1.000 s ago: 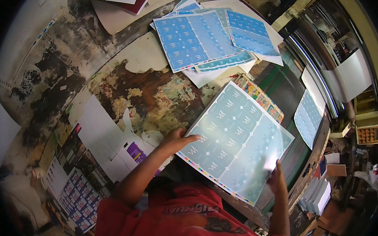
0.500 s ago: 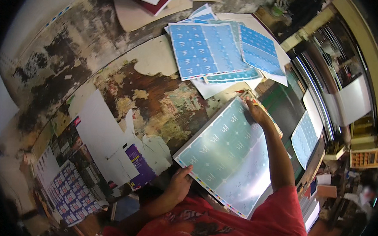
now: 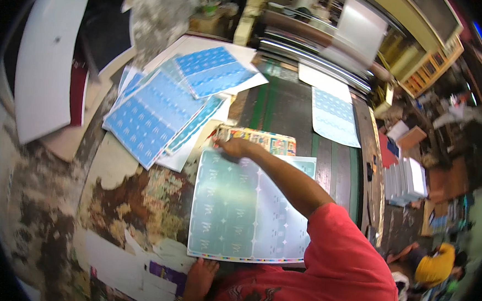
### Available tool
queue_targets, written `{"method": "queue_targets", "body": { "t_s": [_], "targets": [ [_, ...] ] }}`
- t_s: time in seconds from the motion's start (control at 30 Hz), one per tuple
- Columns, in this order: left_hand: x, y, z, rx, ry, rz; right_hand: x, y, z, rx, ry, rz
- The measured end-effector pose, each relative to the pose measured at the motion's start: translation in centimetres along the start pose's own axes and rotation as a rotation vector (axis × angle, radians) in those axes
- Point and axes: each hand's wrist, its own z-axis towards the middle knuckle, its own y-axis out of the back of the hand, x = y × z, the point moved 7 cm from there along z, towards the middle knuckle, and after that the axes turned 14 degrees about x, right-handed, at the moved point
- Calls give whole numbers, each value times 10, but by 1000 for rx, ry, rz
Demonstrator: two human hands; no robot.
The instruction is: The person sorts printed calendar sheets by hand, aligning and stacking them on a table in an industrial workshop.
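Note:
A green-and-pale-blue printed sheet (image 3: 224, 204) lies on the worn table in front of me, squared to my body, with a strip of colour patches along its near edge. My left hand (image 3: 201, 274) is at its near left corner, fingers extended against the edge. Reaching across, my right hand (image 3: 233, 148) is over the far edge near the left corner. Its fingers are bent and blurred, with a dark patch beneath them that I cannot make out. Just beyond the sheet lies a flat block with a multicoloured patterned side (image 3: 263, 140), partly behind my right forearm.
Blue printed sheets (image 3: 149, 117) lie overlapped at the far left. A machine with a long metal roller (image 3: 318, 61) stands behind a dark green-striped bed (image 3: 277, 97), which carries another blue sheet (image 3: 334, 117). At right are stacked papers (image 3: 407, 183) and a person in yellow (image 3: 435, 270).
My view has turned to the right. The green sheet now sits square to me rather than tilted. My right hand has shifted to the sheet's far left; my left stays by the near left corner.

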Motion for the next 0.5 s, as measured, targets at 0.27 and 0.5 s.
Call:
{"method": "queue_targets", "body": {
  "t_s": [0.27, 0.5],
  "targets": [
    [-32, 99, -42, -228, 330, 602, 60, 43, -237, -818, 481, 223],
    [-40, 101, -48, -172, 510, 723, 123, -152, -447, 545, 805, 1030]
  ]
}}
